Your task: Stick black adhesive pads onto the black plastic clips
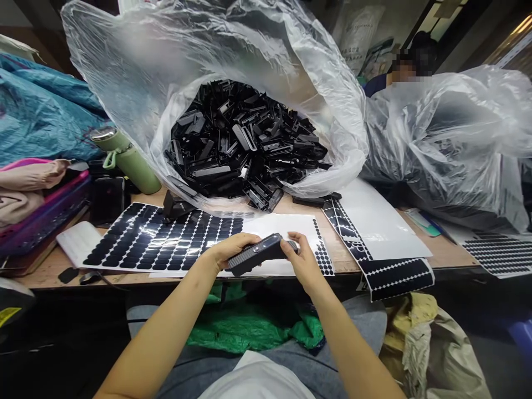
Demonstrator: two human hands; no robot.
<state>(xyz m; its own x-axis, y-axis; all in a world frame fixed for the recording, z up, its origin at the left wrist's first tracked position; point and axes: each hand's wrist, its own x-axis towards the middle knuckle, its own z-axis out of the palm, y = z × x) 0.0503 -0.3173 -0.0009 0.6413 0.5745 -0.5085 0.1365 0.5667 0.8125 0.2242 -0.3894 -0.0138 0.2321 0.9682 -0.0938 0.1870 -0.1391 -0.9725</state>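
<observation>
Bare left hand (231,249) and bare right hand (302,259) both gripping one black textured plastic part (258,254), held above white sheets of black stickers (166,238), before a clear plastic bag (328,138) of black parts (245,138)

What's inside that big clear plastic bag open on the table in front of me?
The open bag holds a jumbled heap of black parts, some with textured faces. Only the heap's exposed surface shows; whatever lies deeper is covered by those parts and the bag's folds.
</observation>
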